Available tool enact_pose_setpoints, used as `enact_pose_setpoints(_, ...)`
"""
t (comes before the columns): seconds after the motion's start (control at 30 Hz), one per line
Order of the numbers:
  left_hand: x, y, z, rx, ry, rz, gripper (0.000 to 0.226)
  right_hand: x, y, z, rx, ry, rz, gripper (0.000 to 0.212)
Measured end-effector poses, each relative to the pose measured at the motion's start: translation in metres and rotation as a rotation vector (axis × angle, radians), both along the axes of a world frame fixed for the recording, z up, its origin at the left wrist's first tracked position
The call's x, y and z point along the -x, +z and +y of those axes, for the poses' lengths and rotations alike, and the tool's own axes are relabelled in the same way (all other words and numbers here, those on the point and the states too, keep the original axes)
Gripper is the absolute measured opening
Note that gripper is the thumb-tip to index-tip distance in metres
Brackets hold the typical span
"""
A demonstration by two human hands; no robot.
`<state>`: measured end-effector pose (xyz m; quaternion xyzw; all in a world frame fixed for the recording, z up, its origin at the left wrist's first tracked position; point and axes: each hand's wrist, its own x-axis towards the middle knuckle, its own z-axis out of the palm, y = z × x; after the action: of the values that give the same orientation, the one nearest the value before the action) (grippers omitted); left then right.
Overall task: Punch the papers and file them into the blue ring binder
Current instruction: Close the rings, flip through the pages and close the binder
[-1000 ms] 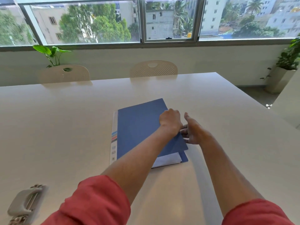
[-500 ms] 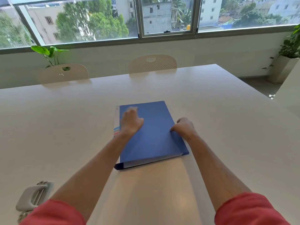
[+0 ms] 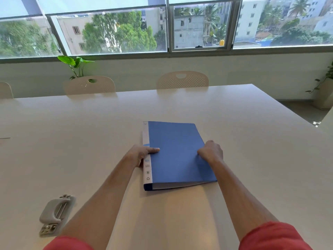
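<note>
Head view: closed blue ring binder (image 3: 177,154) lies mid-frame on the desk (image 3: 90,141), long axis running away — left hand (image 3: 142,154) clasps its spine, right hand (image 3: 210,151) curls around the opening edge.

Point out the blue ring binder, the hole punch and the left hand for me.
blue ring binder (image 3: 177,156): head view, middle of the closed front cover.
hole punch (image 3: 55,212): head view, its grey lever handle.
left hand (image 3: 142,153): head view, back of the hand at the binder's spine.
</note>
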<state>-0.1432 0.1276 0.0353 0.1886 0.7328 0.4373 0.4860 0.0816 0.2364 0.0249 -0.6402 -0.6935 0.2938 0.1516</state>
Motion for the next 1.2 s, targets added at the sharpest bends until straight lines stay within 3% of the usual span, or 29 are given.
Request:
enact_pose_setpoints(0.2,0.002,0.007,-0.01,-0.234,0.043,-0.135,0.036,-0.012,0.004,0.007,0.111,-0.056,0.165,0.036)
enact_pose_setpoints(0.33,0.013,0.017,-0.019,-0.364,0.092,-0.138,0.036,-0.016,0.007,0.008,0.324,-0.034,0.398,0.048)
enact_pose_setpoints(0.4,0.025,0.022,-0.024,-0.392,0.106,-0.125,0.039,-0.014,0.008,0.006,0.39,0.015,0.474,0.042)
enact_pose_setpoints(0.6,0.069,0.043,-0.034,-0.358,0.094,-0.051,0.033,0.029,0.026,-0.007,0.285,0.09,0.645,0.017)
enact_pose_setpoints(0.7,0.1,0.05,-0.036,-0.27,0.013,-0.05,0.044,0.064,0.027,-0.008,0.283,0.041,0.672,0.015)
enact_pose_setpoints(0.77,0.119,0.05,-0.036,-0.211,-0.019,-0.036,0.04,0.088,0.021,-0.006,0.287,0.014,0.662,0.016)
enact_pose_setpoints(1.03,0.172,0.031,-0.02,-0.158,0.157,0.14,0.032,0.155,-0.003,0.01,0.274,-0.043,0.622,0.012)
enact_pose_setpoints(1.2,0.192,0.018,-0.01,-0.125,0.16,0.192,0.027,0.177,-0.011,0.012,0.174,-0.05,0.518,0.012)
